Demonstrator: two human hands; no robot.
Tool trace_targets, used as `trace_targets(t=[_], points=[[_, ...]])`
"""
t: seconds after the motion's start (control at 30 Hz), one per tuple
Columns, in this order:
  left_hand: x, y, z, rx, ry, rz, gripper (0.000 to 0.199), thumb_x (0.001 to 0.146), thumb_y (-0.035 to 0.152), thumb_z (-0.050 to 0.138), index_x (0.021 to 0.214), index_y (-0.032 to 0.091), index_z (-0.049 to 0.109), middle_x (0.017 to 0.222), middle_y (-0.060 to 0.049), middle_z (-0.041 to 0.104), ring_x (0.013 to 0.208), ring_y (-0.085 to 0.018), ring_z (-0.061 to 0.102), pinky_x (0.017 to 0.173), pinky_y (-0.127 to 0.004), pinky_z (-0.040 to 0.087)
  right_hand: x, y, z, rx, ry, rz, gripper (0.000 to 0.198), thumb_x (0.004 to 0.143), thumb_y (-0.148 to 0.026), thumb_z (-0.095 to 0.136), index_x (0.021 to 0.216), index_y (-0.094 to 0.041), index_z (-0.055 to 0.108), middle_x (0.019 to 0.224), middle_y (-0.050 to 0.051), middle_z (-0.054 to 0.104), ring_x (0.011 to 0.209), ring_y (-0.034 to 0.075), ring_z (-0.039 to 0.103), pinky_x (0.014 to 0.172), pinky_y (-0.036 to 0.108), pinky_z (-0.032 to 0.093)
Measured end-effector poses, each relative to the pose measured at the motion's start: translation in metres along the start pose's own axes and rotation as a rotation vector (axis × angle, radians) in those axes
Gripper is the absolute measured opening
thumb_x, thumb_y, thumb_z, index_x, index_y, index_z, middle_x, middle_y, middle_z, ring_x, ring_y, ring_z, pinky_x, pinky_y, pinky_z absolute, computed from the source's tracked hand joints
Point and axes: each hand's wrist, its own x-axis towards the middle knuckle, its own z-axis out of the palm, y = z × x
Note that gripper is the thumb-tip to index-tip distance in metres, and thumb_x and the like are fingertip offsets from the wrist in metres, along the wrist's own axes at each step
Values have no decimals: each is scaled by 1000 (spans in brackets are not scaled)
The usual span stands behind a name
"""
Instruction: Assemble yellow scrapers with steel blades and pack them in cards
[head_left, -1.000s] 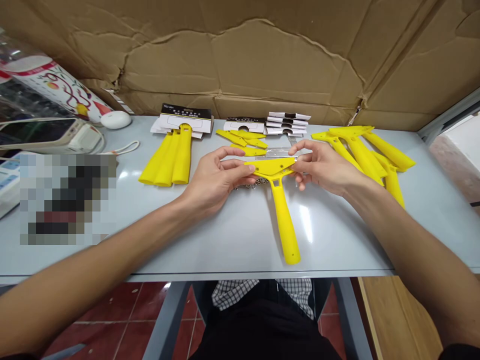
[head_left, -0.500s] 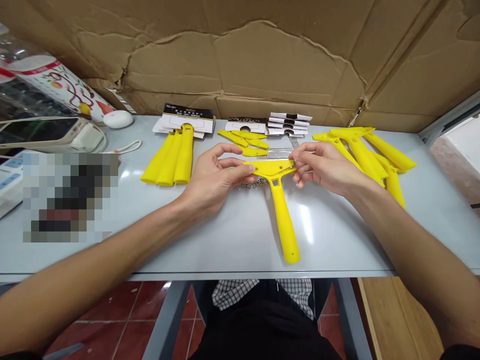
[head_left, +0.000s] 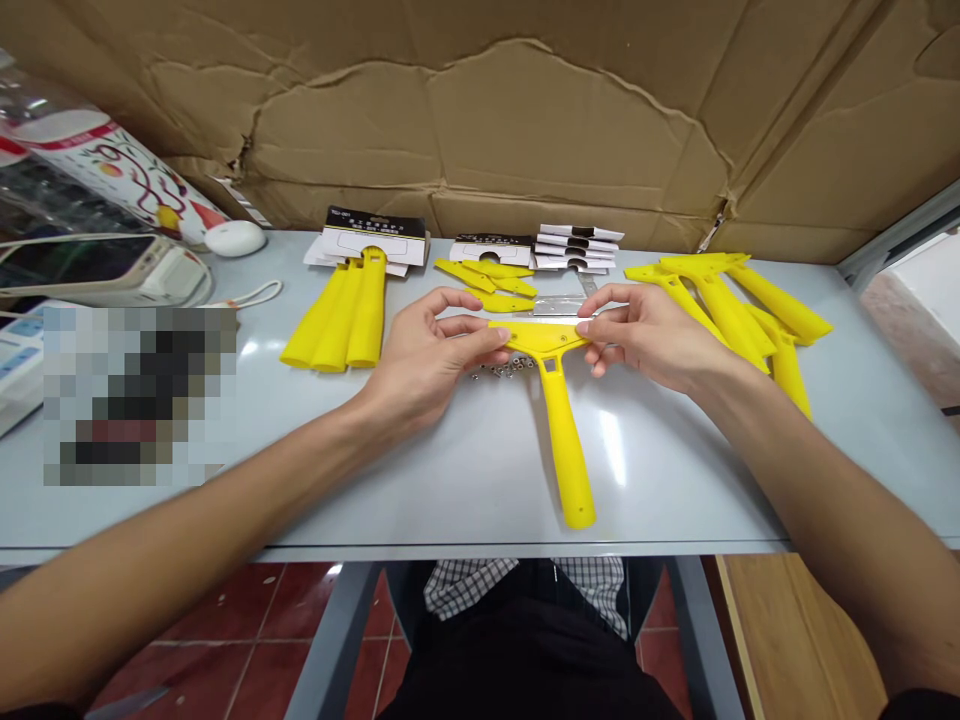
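Note:
A yellow scraper (head_left: 568, 440) with a wide flat head is held just above the table, its handle pointing toward me. My left hand (head_left: 439, 355) pinches the left end of the head between thumb and fingers. At the right end, my right hand (head_left: 637, 325) grips the head the same way, thumb on top. Behind the head a thin metal blade (head_left: 553, 306) shows partly. Small metal nuts (head_left: 517, 364) lie on the table beside my left fingertips. Several loose yellow cover plates (head_left: 487, 275) lie just beyond my hands.
Yellow handles (head_left: 365, 320) rest on black-and-white cards (head_left: 379, 235) at the back left. More yellow scraper bodies (head_left: 724, 300) are piled at the right. Folded white cards (head_left: 576, 248) stand behind. A white handheld device (head_left: 97, 270) and a bottle (head_left: 112, 165) occupy the left; cardboard (head_left: 525, 120) walls the back.
At the right end, the gap between the head's yellow pieces has closed, and my right thumb has moved slightly left onto the head. The handle end has shifted slightly left.

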Motion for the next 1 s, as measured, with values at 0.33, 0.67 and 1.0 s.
trace_targets(t=[0.33,0.67,1.0], points=[[2,-1,3,-134,-47,-63,18,84,7,76,99,12,68,94,-12,79,82,-18,78,81,-29,67,-2,-7,2,-3,22,35,11,90,-5,73,93,-14,70,70,7,72,60,15,69,55,26,62],[-2,-1,1,-95,-32,-38,30,81,5,79,104,16,62,84,-8,79,78,-17,77,82,-29,66,0,-1,0,26,-43,2,14,83,-17,86,87,-15,74,79,7,74,63,14,69,57,27,64],[-5,-2,2,-65,-187,-156,12,89,17,77,96,9,78,105,-18,81,91,-21,78,81,-28,65,-3,-5,1,-14,-5,27,24,75,-15,92,90,-13,74,77,8,77,56,14,71,57,26,63]])
